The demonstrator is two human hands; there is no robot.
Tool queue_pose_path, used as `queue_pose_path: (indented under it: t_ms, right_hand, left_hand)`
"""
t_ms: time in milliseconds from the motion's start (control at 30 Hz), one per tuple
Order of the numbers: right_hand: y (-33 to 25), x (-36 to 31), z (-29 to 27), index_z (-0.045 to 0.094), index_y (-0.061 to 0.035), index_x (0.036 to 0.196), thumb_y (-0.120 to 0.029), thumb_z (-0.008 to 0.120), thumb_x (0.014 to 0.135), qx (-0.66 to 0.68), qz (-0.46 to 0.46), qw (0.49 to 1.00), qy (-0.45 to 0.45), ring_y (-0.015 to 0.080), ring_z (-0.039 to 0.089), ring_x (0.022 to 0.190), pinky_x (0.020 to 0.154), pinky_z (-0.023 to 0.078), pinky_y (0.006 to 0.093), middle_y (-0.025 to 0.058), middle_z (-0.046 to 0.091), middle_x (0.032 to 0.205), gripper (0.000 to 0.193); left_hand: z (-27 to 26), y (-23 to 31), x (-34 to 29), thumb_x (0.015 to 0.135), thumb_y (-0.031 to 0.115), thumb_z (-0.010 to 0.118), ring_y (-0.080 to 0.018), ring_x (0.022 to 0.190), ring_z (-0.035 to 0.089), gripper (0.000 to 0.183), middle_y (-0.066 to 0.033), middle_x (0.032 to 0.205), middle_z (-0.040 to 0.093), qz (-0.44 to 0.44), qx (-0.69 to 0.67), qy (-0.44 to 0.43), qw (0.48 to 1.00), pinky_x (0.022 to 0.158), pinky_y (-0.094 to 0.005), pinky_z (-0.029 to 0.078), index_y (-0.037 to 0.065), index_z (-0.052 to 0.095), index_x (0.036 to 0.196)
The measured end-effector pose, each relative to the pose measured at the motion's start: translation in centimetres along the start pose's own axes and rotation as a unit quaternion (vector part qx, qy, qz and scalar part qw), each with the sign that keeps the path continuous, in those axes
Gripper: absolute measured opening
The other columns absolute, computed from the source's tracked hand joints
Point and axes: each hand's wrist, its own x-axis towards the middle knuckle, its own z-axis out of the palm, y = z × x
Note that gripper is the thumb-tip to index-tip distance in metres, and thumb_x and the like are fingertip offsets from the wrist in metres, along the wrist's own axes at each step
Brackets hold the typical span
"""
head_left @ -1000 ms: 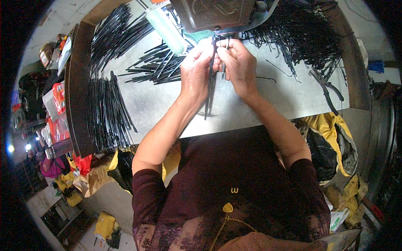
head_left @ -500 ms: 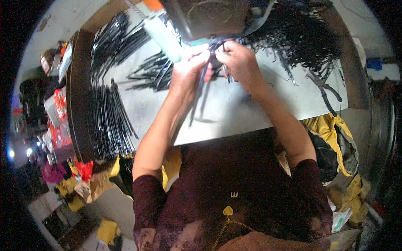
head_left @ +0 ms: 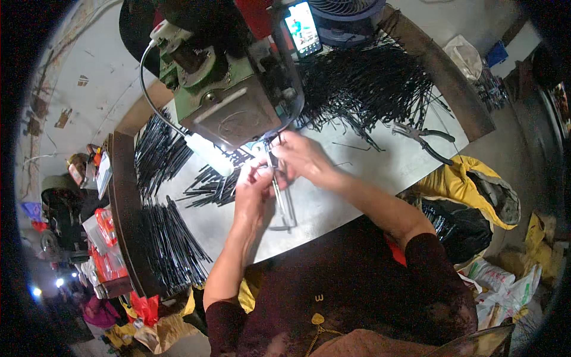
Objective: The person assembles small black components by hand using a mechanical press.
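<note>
My left hand is closed on a thin dark rod that shines under the lamp and slants down toward me. Right beside it my right hand has its fingers pinched together near the rod's upper end, just below the head of a green machine. What lies between the right fingertips is too small and glare-lit to make out. A white lamp on a bent cable lights both hands. Loose black rods lie on the table next to my left hand.
More black rods lie in bundles at the table's left. A tangled heap of thin black pieces fills the far right, with pliers near it. A lit phone and a fan stand behind. A yellow-edged bag hangs off the right edge.
The view has tilted and turned, showing more of the machine, the phone and the fan. My hands remain close together under the machine's head, with the rod still in the left one.
</note>
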Motion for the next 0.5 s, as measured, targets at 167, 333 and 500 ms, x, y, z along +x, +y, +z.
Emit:
queue_pose_path:
  t_ms: [167, 333, 500]
  right_hand:
    - [-1.9, -0.8, 1.1, 0.054, -0.0023, 0.106, -0.026, 0.059, 0.088, 0.004, 0.071, 0.997, -0.02, 0.0112, 0.059, 0.056, 0.05, 0.048, 0.0249, 0.0057, 0.062, 0.076, 0.031]
    - [-2.1, -2.0, 1.4, 0.055, -0.0018, 0.107, -0.024, 0.065, 0.084, -0.035, 0.036, 0.999, -0.001, 0.0101, 0.056, 0.054, 0.048, 0.046, 0.0237, 0.0045, 0.063, 0.075, 0.033]
    - [-0.4, -3.1, 1.8, 0.057, -0.004, 0.103, -0.026, 0.068, 0.082, 0.142, 0.031, 0.989, -0.02, 0.007, 0.047, 0.046, 0.041, 0.036, 0.0205, 0.0031, 0.063, 0.073, 0.032]
  left_hand:
    - [0.5, -1.2, -1.9, 0.09, 0.003, 0.053, -0.0201, 0.081, 0.064, 0.029, -0.0107, 0.094, 0.063, 0.024, -0.022, -0.022, 0.999, 0.074, -0.034, 0.056, 0.001, 0.046, 0.118]
    - [1.1, -1.6, -3.8, 0.088, 0.004, 0.059, -0.0144, 0.075, 0.062, 0.035, -0.0047, 0.085, 0.06, 0.055, 0.063, -0.003, 0.996, 0.069, -0.0252, 0.051, 0.0, 0.047, 0.12]
    - [0.4, -2.6, -4.8, 0.086, 0.001, 0.059, -0.0093, 0.067, 0.057, 0.041, 0.0014, 0.078, 0.054, 0.162, 0.166, 0.005, 0.973, 0.063, -0.0204, 0.046, -0.003, 0.049, 0.125]
